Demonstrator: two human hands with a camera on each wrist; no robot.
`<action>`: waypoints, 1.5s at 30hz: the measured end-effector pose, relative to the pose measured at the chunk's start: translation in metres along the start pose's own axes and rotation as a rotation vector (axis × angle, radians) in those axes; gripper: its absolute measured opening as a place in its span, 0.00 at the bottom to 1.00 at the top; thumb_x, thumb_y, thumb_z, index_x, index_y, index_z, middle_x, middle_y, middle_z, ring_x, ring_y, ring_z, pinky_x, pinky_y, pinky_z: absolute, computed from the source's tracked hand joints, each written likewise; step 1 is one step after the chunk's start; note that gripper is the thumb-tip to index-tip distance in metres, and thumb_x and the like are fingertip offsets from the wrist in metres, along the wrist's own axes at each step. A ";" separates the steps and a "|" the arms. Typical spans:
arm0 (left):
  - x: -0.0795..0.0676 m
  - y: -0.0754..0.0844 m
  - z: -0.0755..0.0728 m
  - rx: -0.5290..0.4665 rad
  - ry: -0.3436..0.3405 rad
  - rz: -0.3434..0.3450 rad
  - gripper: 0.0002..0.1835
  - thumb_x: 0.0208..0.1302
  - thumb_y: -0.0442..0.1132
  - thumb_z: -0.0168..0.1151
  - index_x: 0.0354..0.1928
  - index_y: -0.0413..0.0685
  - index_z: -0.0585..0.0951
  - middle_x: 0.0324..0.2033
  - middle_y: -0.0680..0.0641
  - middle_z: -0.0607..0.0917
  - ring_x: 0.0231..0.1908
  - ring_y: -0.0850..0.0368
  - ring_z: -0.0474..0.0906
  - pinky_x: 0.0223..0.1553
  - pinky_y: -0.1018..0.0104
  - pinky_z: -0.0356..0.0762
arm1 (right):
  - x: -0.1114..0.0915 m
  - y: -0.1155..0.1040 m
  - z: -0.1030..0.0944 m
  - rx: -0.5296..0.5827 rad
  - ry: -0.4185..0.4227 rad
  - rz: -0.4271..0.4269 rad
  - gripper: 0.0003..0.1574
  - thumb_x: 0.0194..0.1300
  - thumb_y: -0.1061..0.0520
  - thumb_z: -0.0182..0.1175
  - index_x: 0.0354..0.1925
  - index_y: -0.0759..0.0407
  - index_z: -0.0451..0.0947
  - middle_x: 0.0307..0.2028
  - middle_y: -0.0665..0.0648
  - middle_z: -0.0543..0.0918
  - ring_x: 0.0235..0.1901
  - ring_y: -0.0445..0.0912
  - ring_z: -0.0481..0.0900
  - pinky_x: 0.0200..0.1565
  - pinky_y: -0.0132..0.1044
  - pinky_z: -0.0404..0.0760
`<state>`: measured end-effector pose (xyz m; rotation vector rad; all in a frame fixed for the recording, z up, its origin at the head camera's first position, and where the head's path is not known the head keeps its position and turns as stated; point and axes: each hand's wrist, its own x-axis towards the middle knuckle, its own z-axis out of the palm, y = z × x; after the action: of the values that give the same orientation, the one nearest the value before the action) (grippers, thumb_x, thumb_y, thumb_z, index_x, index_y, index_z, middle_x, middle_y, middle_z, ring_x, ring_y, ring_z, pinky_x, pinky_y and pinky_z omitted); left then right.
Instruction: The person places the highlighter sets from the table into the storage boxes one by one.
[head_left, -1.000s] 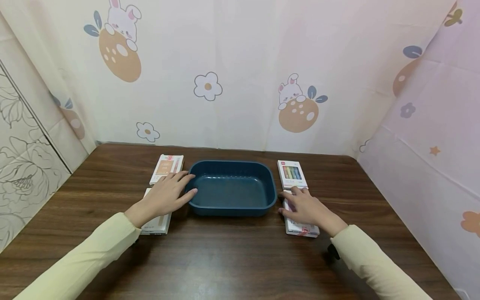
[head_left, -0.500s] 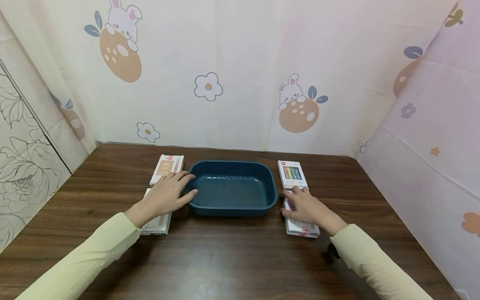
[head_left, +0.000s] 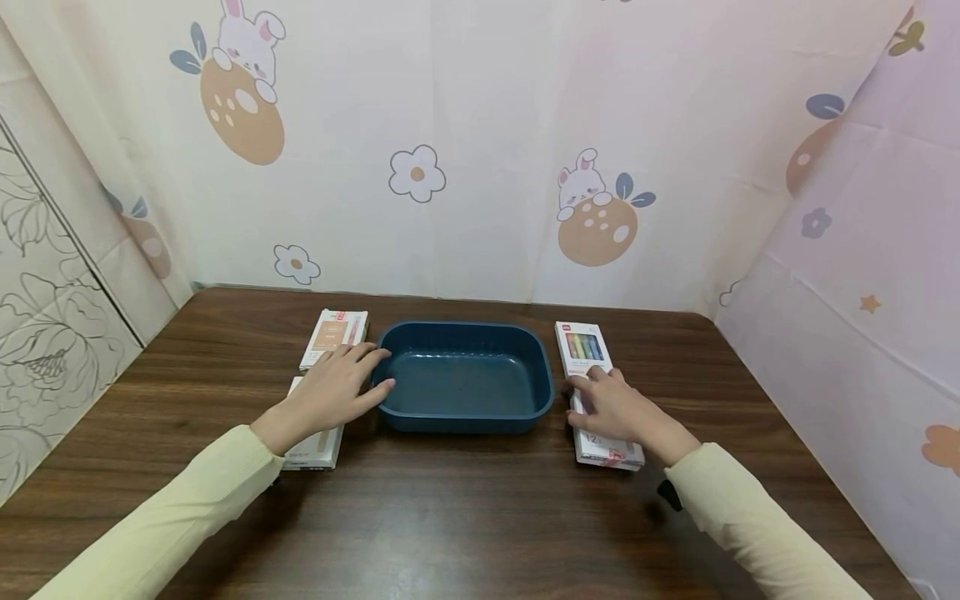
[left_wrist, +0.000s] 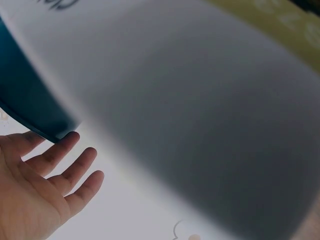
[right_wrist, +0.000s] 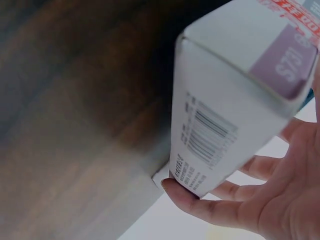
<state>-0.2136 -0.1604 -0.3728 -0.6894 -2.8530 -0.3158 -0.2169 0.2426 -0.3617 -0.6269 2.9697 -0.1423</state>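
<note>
My right hand [head_left: 618, 410] grips a small white cardboard box [head_left: 607, 452] by its sides, to the right of the blue tray. In the right wrist view that white box [right_wrist: 220, 120] shows a barcode and a purple patch, with fingers curled along its far side. Its far end overlaps a second white box [head_left: 583, 343], which has coloured sticks pictured on it. My left hand [head_left: 330, 392] is spread over two white boxes, with fingertips at the left rim of the blue tray [head_left: 461, 424]. It holds nothing.
The left pair is a nearer box [head_left: 315, 450] and a farther one [head_left: 330, 333] with an orange-brown panel. All stand on a dark wooden table [head_left: 450, 517]. Behind it hangs a printed curtain [head_left: 487, 233].
My right hand and the box it grips have moved slightly away from me and to the right, now overlapping the far box's near end. The left hand and the tray stay put.
</note>
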 end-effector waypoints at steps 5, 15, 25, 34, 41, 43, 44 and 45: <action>0.000 0.000 0.000 0.001 -0.001 0.000 0.31 0.64 0.60 0.45 0.60 0.46 0.71 0.57 0.41 0.73 0.55 0.41 0.69 0.55 0.41 0.64 | 0.003 0.001 -0.010 0.001 0.008 -0.006 0.32 0.56 0.46 0.60 0.57 0.56 0.70 0.50 0.68 0.72 0.39 0.57 0.67 0.36 0.48 0.74; 0.000 0.000 0.001 -0.013 0.007 -0.003 0.29 0.63 0.57 0.49 0.59 0.46 0.71 0.57 0.41 0.73 0.55 0.42 0.70 0.54 0.42 0.65 | 0.015 -0.001 -0.035 -0.015 0.044 -0.038 0.32 0.56 0.47 0.59 0.57 0.58 0.70 0.48 0.70 0.72 0.38 0.57 0.66 0.36 0.47 0.73; 0.000 0.000 0.001 -0.011 0.004 -0.009 0.29 0.63 0.57 0.49 0.59 0.46 0.71 0.57 0.41 0.73 0.55 0.41 0.69 0.55 0.41 0.64 | 0.033 -0.010 -0.056 -0.020 0.049 -0.064 0.30 0.57 0.45 0.57 0.57 0.55 0.70 0.49 0.67 0.73 0.42 0.58 0.66 0.42 0.51 0.71; 0.000 0.000 0.000 -0.015 0.001 -0.008 0.29 0.63 0.57 0.49 0.60 0.46 0.71 0.58 0.41 0.73 0.56 0.42 0.69 0.56 0.41 0.63 | 0.049 -0.030 -0.063 0.001 0.023 -0.073 0.31 0.57 0.44 0.57 0.58 0.53 0.70 0.48 0.63 0.73 0.43 0.56 0.65 0.40 0.46 0.70; 0.001 0.000 0.000 -0.011 0.008 0.000 0.29 0.63 0.57 0.49 0.59 0.46 0.71 0.57 0.41 0.73 0.55 0.42 0.70 0.55 0.41 0.64 | 0.060 -0.050 -0.062 -0.014 -0.004 -0.088 0.33 0.57 0.43 0.57 0.59 0.52 0.69 0.50 0.62 0.73 0.44 0.56 0.66 0.42 0.48 0.71; 0.000 -0.001 0.001 -0.009 0.007 0.000 0.29 0.63 0.57 0.49 0.59 0.46 0.72 0.57 0.41 0.73 0.55 0.42 0.70 0.55 0.41 0.64 | 0.063 -0.056 -0.062 -0.008 -0.014 -0.092 0.33 0.57 0.43 0.58 0.59 0.52 0.69 0.50 0.62 0.73 0.44 0.56 0.65 0.43 0.49 0.71; 0.000 -0.001 0.001 -0.010 0.005 -0.001 0.29 0.63 0.57 0.49 0.59 0.46 0.71 0.57 0.41 0.73 0.55 0.42 0.69 0.55 0.41 0.64 | 0.065 -0.058 -0.062 -0.009 -0.018 -0.098 0.33 0.57 0.43 0.57 0.59 0.52 0.69 0.49 0.62 0.73 0.44 0.56 0.65 0.43 0.48 0.70; 0.000 -0.001 0.001 -0.010 0.004 -0.003 0.29 0.63 0.57 0.49 0.59 0.46 0.71 0.57 0.41 0.73 0.55 0.42 0.69 0.56 0.41 0.64 | 0.066 -0.061 -0.062 -0.011 -0.023 -0.104 0.33 0.57 0.43 0.57 0.59 0.52 0.69 0.48 0.61 0.73 0.44 0.55 0.65 0.43 0.48 0.70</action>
<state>-0.2143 -0.1608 -0.3737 -0.6859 -2.8505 -0.3313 -0.2604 0.1641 -0.2991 -0.7788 2.9186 -0.1254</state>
